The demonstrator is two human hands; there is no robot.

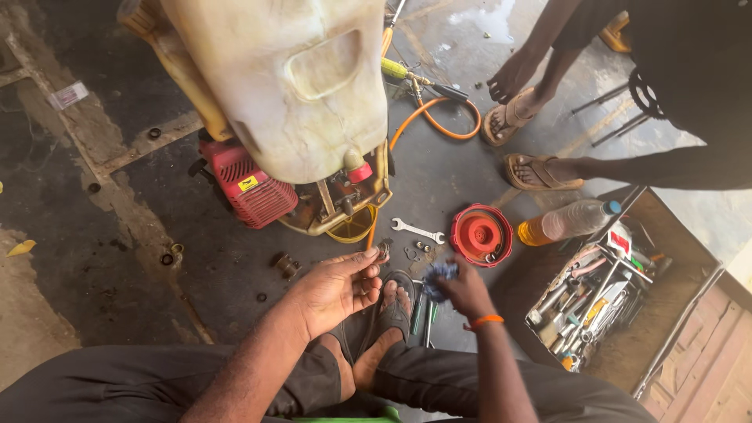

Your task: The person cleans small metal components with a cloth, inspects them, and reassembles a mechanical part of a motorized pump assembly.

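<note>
On the concrete floor (pixel 157 258) beside a white-tanked motor sprayer (pixel 290 86): left hand (pixel 337 290) palm-up, fingers loosely curled, pinching a small metal part (pixel 384 250) at the fingertips. Right hand (pixel 464 288) closed around a blue rag (pixel 440 276), just beside a combination wrench (pixel 417 230) and red round cap (pixel 481 234). Toolbox (pixel 603 301) at right.

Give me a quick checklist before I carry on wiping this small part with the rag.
1. Small metal part pinched in the left hand fingertips: ok.
2. Blue rag gripped in the right hand: ok.
3. Loose nuts lie on the floor by the spanner, close to the hands: ok.
4. Red cap sits clear of the hands: ok.
5. Part clean: cannot tell, too small.
6. Another person's sandalled feet stand near the orange hose: not ok.
</note>
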